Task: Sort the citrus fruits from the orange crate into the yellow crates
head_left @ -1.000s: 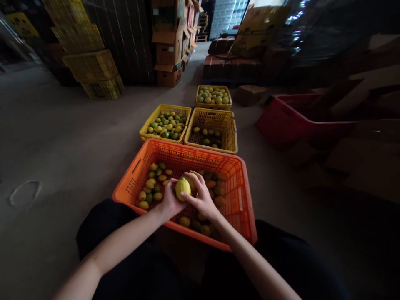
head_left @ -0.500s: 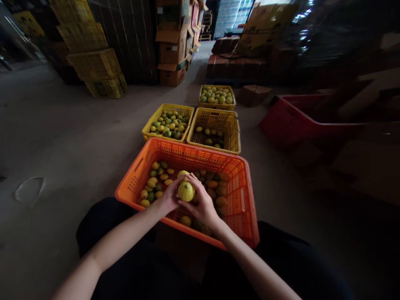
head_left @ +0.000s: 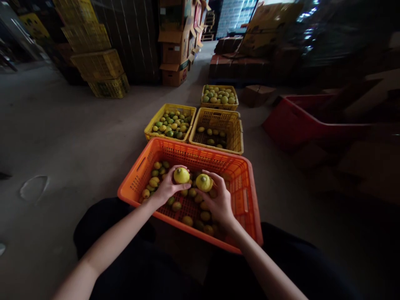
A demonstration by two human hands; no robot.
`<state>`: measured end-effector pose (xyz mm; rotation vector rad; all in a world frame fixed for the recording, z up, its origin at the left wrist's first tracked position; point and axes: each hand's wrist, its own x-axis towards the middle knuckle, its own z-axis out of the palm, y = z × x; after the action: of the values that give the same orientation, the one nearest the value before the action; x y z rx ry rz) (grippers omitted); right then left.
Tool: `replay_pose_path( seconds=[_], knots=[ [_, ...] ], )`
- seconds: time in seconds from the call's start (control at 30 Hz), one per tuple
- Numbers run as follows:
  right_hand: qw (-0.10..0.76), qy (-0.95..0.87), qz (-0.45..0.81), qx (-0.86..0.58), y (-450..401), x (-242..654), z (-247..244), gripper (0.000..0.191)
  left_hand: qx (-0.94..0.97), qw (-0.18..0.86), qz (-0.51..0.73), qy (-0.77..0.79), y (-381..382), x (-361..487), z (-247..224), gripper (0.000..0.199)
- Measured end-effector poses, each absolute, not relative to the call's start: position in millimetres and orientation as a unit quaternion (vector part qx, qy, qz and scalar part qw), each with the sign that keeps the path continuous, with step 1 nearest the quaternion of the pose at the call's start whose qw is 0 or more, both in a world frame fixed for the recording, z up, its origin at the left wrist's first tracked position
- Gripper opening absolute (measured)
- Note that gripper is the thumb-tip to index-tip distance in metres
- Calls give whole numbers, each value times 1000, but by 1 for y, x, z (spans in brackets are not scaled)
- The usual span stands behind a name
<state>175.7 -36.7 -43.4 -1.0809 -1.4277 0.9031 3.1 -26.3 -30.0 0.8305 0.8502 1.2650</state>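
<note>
Above the orange crate (head_left: 200, 152), my left hand (head_left: 167, 188) is closed round a yellow lemon (head_left: 181, 175), its tip facing up towards me. A little to the right, my right hand (head_left: 221, 202) grips a second yellow lemon (head_left: 204, 182) between thumb and fingers. A small gap separates the two fruits. Below them, several green and yellow lemons (head_left: 187, 221) lie loose on the crate's floor; my hands hide some of these.
Beyond the orange crate stand a yellow crate full of lemons (head_left: 146, 130), a yellow crate with fewer lemons (head_left: 241, 133), and another filled one (head_left: 236, 106). A red bin (head_left: 281, 125) is at right. Stacked yellow crates (head_left: 96, 64) and cardboard boxes (head_left: 171, 54) stand behind.
My hands have moved apart, each with its own lemon; before, they were together round the fruit. The left lemon now shows fully. The view has shifted slightly.
</note>
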Motion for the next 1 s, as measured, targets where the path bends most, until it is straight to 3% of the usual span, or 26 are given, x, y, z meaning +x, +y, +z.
replay_pose_path(
  seconds=[0.23, 0.43, 0.63, 0.77, 1.0],
  knots=[
    [500, -632, 384, -450, -32, 178, -54, 51, 350, 682, 515, 384, -21, -1, -35, 55],
    [495, -476, 591, -424, -24, 187, -45, 48, 227, 779, 505, 294, -12, -6, -36, 35],
    [503, -280, 753, -318, -19, 191, -34, 31, 105, 823, 476, 290, -7, -12, -28, 34],
    [493, -243, 780, -300, -21, 190, -28, 27, 79, 833, 457, 303, -9, -12, -26, 43],
    [475, -220, 795, -307, -22, 187, -33, 26, 116, 847, 427, 295, -12, -8, -32, 39]
  ],
)
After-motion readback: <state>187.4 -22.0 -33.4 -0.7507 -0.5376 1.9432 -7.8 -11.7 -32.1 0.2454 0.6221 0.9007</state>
